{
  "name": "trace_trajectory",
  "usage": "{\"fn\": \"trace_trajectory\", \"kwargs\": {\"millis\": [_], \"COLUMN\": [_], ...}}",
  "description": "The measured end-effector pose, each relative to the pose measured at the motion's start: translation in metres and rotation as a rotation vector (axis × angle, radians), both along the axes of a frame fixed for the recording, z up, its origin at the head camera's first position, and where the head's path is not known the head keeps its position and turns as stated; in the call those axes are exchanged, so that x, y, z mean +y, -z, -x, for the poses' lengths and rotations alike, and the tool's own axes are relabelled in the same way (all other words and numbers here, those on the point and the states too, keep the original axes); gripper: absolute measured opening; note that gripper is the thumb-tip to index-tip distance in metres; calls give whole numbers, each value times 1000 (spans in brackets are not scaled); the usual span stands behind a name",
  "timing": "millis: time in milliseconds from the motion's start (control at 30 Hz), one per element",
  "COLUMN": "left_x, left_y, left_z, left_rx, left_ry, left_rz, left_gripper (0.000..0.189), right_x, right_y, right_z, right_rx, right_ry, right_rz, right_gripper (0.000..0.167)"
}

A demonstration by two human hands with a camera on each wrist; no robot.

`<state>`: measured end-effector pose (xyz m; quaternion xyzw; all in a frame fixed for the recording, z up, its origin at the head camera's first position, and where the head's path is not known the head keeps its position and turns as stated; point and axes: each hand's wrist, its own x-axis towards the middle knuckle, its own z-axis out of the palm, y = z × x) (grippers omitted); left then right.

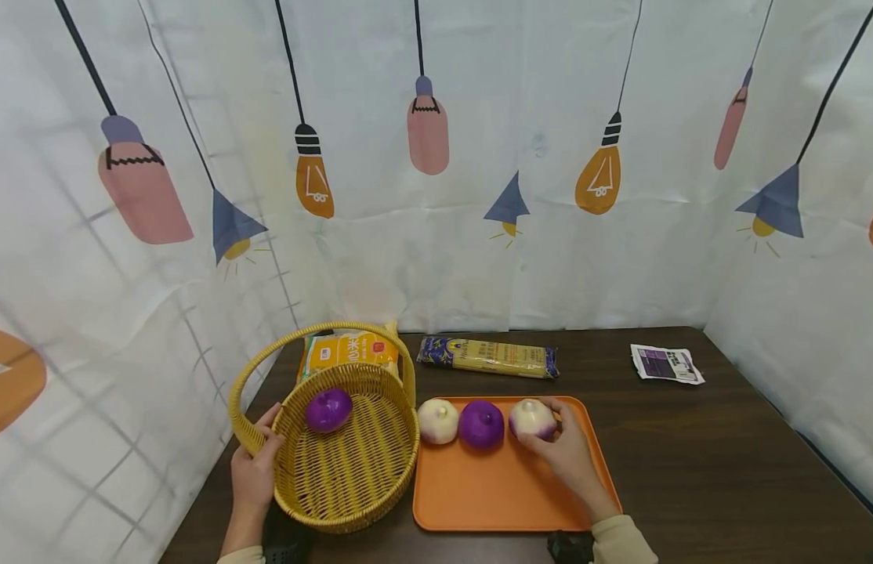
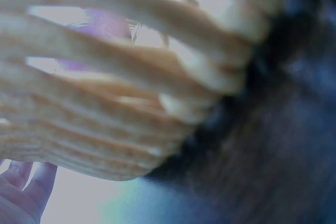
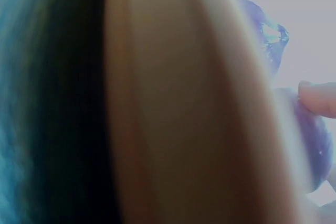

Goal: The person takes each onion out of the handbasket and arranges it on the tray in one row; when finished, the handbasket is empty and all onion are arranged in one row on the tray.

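My left hand [image 1: 255, 470] grips the yellow wicker basket [image 1: 345, 478] at its left side, where the tall handle meets the rim. The basket tilts towards me, with a purple onion [image 1: 328, 410] inside. In the left wrist view, blurred basket weave [image 2: 105, 108] fills much of the picture, with fingers at the lower left. My right hand [image 1: 566, 454] holds a white-and-purple onion [image 1: 531, 417] between thumb and fingers over the orange tray [image 1: 507, 493]. Another purple onion [image 1: 482, 424] and a whitish onion [image 1: 437, 421] sit left of it on the tray.
Behind the basket lies an orange-and-yellow food packet [image 1: 352, 350]. A long yellow-and-blue packet [image 1: 489, 357] lies behind the tray. At the back right of the dark table [image 1: 711, 462] is a small white-and-purple sachet [image 1: 667, 364]. A lamp-patterned curtain [image 1: 436, 258] hangs around the table.
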<state>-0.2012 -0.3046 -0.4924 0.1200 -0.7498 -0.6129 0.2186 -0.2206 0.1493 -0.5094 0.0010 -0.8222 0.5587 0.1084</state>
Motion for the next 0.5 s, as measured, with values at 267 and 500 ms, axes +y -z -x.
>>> {"fn": "trace_trajectory", "kwargs": {"millis": [267, 500], "left_x": [-1, 0], "left_y": [1, 0], "left_z": [0, 0], "left_rx": [-11, -2], "left_ry": [1, -6], "left_rz": [13, 13], "left_gripper": [24, 17], "right_x": [2, 3], "right_y": [3, 4], "right_z": [2, 1], "right_rx": [-9, -15], "right_ry": [17, 27], "right_rz": [-36, -93], "right_gripper": [70, 69]}}
